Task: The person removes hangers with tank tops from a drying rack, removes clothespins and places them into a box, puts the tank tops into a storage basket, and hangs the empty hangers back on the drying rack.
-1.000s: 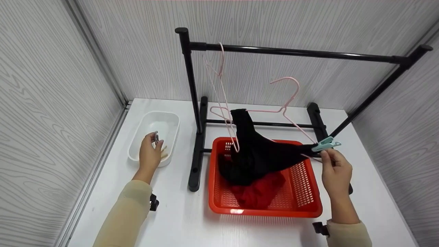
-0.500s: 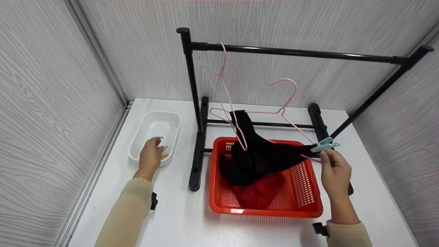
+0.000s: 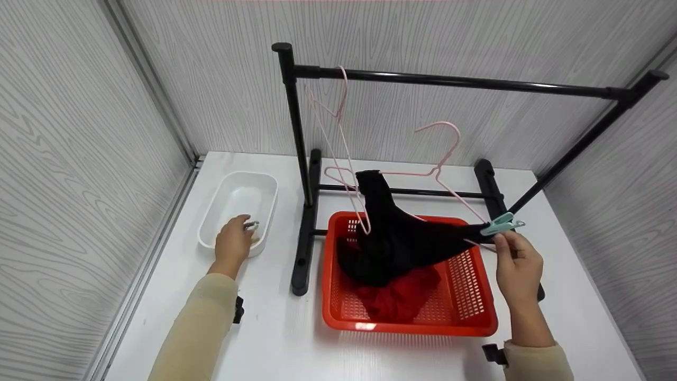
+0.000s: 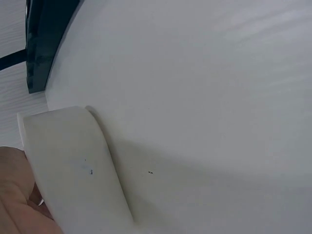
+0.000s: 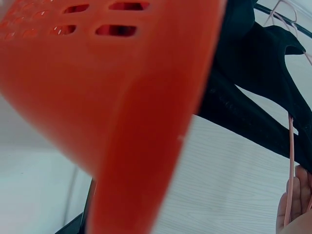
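In the head view my left hand (image 3: 232,243) is inside the white tray (image 3: 211,209) and pinches a small grey clothespin (image 3: 250,225). Pale wooden clothespins (image 3: 256,238) show under its fingertips. The tray wall (image 4: 73,165) hides part of that hand in the left wrist view. On the right, my right hand (image 3: 521,267) grips the end of a pink wire hanger (image 3: 447,151), right under a teal clothespin (image 3: 500,224). That clothespin bites one end of a black garment (image 3: 410,241) on the hanger. The garment's other end loops over the hanger's left arm.
A red basket (image 3: 407,329) with red cloth (image 3: 399,299) in it stands under the garment. Behind rises a black rack (image 3: 449,79), with another pink hanger (image 3: 344,103) hooked on its bar at the left. Patterned panels surround the white table (image 3: 275,338).
My left hand has lowered deeper into the tray, and the grey clothespin has turned from upright to nearly level. The free hanger swings slightly on the bar. My right hand stays nearly still.
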{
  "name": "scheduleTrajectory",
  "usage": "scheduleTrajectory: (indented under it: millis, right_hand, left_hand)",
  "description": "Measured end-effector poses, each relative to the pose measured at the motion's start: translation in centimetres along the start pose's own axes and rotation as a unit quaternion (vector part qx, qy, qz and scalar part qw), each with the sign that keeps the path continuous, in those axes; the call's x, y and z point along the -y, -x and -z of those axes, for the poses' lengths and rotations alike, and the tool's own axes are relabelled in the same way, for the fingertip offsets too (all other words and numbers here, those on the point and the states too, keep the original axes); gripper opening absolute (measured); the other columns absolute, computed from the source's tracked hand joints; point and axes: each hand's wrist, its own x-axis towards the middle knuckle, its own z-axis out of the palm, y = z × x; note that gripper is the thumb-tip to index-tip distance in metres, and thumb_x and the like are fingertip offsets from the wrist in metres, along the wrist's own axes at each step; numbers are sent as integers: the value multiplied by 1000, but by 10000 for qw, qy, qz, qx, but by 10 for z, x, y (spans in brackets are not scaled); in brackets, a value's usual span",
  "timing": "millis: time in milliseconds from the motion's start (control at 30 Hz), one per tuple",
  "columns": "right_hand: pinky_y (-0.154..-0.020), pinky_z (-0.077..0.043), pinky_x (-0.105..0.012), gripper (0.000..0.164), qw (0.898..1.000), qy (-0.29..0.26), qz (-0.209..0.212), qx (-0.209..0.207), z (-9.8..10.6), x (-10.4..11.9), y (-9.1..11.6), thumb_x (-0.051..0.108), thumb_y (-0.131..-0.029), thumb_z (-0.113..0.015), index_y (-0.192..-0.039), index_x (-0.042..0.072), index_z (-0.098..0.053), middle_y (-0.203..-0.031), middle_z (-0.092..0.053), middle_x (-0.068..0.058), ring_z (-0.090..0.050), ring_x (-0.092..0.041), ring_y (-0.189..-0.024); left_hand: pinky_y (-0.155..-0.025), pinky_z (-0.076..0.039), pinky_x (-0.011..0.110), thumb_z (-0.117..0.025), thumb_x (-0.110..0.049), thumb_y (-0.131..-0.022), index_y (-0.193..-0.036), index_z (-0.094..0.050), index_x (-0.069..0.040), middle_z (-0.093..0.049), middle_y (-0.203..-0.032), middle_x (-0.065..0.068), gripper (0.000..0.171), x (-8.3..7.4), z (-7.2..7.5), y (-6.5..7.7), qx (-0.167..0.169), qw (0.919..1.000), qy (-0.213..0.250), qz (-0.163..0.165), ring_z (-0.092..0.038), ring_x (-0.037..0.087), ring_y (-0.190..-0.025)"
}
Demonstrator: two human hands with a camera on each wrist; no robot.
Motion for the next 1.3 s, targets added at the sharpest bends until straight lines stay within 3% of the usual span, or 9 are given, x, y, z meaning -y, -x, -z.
scheduleTrajectory:
  millis: [133, 267, 367, 500, 800, 1133, 1167, 1300]
  right_hand:
    - [-61, -36, -11, 8, 10000, -7, 67, 5, 2, 9, 0, -12, -92, -62, -96, -16, -67, -80, -64, -23, -45, 2, -64]
    - [-59, -36, -11, 7, 10000, 29, -18, -3, 3, 11, 0, -12, -91, -63, -95, -15, -68, -77, -65, -4, -44, 1, -63]
    - [-59, -36, -12, 7, 9999, 82, -88, -2, 3, 11, 1, -12, -91, -63, -95, -15, -68, -79, -64, 0, -44, 1, -63]
    - [-59, -37, -11, 8, 9998, 135, -114, 7, 3, 11, 1, -11, -92, -63, -96, -15, -68, -81, -65, -16, -45, 2, -64]
    - [-58, -36, -11, 7, 9999, 93, -55, -2, 3, 11, 1, -11, -92, -63, -95, -15, -68, -82, -65, -24, -44, 3, -63]
    - [-60, -37, -10, 7, 10000, 49, 8, -16, 4, 9, 0, -12, -91, -63, -95, -16, -67, -82, -66, -26, -45, 3, -65]
    - [-60, -37, -11, 7, 10000, 43, -4, -13, 4, 9, 0, -12, -91, -63, -95, -16, -67, -81, -67, -20, -45, 3, -64]
    - [-60, -37, -10, 6, 10000, 59, -14, -10, 4, 11, 0, -12, -91, -63, -94, -16, -67, -81, -67, -20, -46, 3, -65]
  left_hand:
    - [-111, -35, 53, -57, -12, -101, -144, -48, -2, -53, -141, 22, 45, -1, 0, 0, 30, 10000, -25, 42, -49, 42, -131]
    - [-113, -33, 53, -57, -14, -101, -144, -49, -3, -50, -144, 22, 45, -1, 0, -1, 26, 10000, 13, 61, -45, 42, -134]
    - [-113, -33, 53, -57, -14, -101, -143, -49, -2, -51, -143, 22, 45, -1, 0, -1, 21, 10000, 60, 58, -45, 42, -134]
    - [-112, -33, 54, -57, -13, -101, -142, -50, -1, -51, -142, 23, 43, 0, 0, 0, 2, 10000, 76, 15, -46, 43, -133]
    - [-110, -36, 52, -58, -14, -101, -135, -55, -1, -55, -138, 23, 36, 0, -1, 3, -141, 9997, 96, -170, -49, 42, -130]
    - [-112, -35, 50, -55, -15, -103, -134, -56, -1, -53, -140, 22, 34, -5, 1, 6, -350, 9984, 117, -431, -47, 40, -133]
    - [-112, -35, 51, -55, -15, -103, -133, -57, 0, -54, -139, 22, 34, -6, 2, 6, -403, 9979, 132, -497, -48, 41, -132]
    - [-106, -40, 51, -55, -16, -103, -129, -60, 0, -58, -133, 22, 32, -15, 4, 7, -680, 9947, 158, -750, -55, 41, -123]
